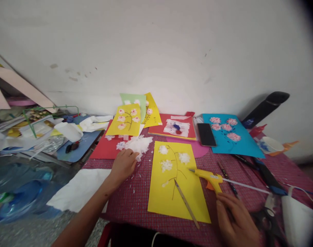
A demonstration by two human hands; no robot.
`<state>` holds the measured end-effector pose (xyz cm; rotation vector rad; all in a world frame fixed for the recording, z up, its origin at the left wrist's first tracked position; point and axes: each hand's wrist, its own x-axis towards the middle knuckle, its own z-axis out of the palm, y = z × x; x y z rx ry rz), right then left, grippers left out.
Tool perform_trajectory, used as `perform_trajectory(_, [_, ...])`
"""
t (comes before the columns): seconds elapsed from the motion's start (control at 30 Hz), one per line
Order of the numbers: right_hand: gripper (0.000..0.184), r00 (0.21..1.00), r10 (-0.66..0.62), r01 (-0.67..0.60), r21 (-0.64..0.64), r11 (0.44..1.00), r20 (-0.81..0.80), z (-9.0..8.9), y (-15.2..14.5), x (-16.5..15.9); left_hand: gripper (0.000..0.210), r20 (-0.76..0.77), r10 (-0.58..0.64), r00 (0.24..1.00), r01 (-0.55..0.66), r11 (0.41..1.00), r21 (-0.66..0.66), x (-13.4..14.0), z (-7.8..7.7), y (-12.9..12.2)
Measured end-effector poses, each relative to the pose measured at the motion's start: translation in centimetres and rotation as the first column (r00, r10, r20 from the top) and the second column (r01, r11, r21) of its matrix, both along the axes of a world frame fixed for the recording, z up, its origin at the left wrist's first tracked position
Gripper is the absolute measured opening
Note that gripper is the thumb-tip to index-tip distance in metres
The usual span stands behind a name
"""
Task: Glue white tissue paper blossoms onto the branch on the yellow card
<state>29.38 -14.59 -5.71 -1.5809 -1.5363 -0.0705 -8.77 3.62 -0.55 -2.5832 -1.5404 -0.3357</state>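
Note:
My right hand (237, 218) is wrapped round the lower handle of a yellow hot glue gun (210, 176), with a long glue stick out of its back. Its nozzle points left over a yellow sheet (158, 195), which bears a drawn branch and three white tissue blossoms (167, 165). A thin wooden stick (186, 203) lies across that sheet. At the sheet's upper left, my left hand (125, 164) has its fingers curled down on a heap of torn white tissue paper (139, 145); the fingertips are partly hidden.
Finished flower pictures on yellow (124, 120) and blue card (238, 137) lie at the back. A phone (206, 134), a small bowl (271, 144) and black scissors (269, 219) are on the right. White paper (79, 188) overhangs the table's left edge, near a water bottle (19, 195).

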Motion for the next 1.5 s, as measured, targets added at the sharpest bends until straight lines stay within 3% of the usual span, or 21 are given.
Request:
perform_trajectory(0.13, [0.017, 1.0, -0.005, 0.004, -0.015, 1.0, -0.002, 0.0, -0.1, 0.1, 0.019, 0.022, -0.009, 1.0, 0.009, 0.999, 0.033, -0.2, 0.1, 0.4])
perform_trajectory(0.3, [0.017, 1.0, -0.01, 0.01, -0.014, 1.0, -0.005, -0.2, -0.2, 0.1, 0.016, 0.304, -0.002, 0.953, -0.016, 0.998, 0.059, -1.9, -0.1, -0.2])
perform_trajectory(0.4, [0.019, 0.999, -0.028, 0.027, -0.021, 0.999, -0.028, -0.1, -0.3, 0.1, 0.014, 0.387, 0.001, 0.922, -0.023, 0.998, 0.052, -2.5, -0.1, -0.4])
perform_trajectory(0.57, [0.03, 0.995, -0.102, 0.102, -0.183, 0.978, 0.008, -0.1, 0.3, 1.6, 0.014, 0.363, -0.013, 0.932, -0.009, 0.998, 0.061, -2.0, -0.1, 0.2])
perform_trajectory(0.8, [0.042, 0.969, -0.089, 0.188, -0.45, 0.873, 0.231, -1.1, 2.6, 3.6, 0.017, 0.283, 0.003, 0.959, -0.036, 0.993, 0.11, 0.4, 0.3, 2.5])
perform_trajectory(1.0, [0.043, 0.929, -0.091, 0.265, -0.476, 0.838, 0.358, -1.4, 3.3, 3.8, 0.02, 0.209, 0.086, 0.974, -0.115, 0.985, 0.132, 2.7, 0.7, 4.3])
perform_trajectory(1.13, [0.039, 0.934, -0.079, 0.256, -0.5, 0.827, 0.349, -1.4, 3.5, 4.2, 0.008, 0.179, 0.079, 0.981, -0.1, 0.989, 0.112, 3.1, 0.6, 5.0])
perform_trajectory(1.37, [0.038, 0.95, -0.071, 0.234, -0.539, 0.809, 0.305, -0.9, 3.6, 4.4, 0.013, 0.436, -0.044, 0.899, -0.011, 0.993, 0.122, 2.3, 1.2, 3.6])
perform_trajectory(1.5, [0.036, 0.958, -0.063, 0.208, -0.532, 0.821, 0.279, -0.7, 3.6, 4.5, 0.014, 0.551, -0.01, 0.835, 0.004, 1.0, 0.013, 2.1, 2.4, 2.3])
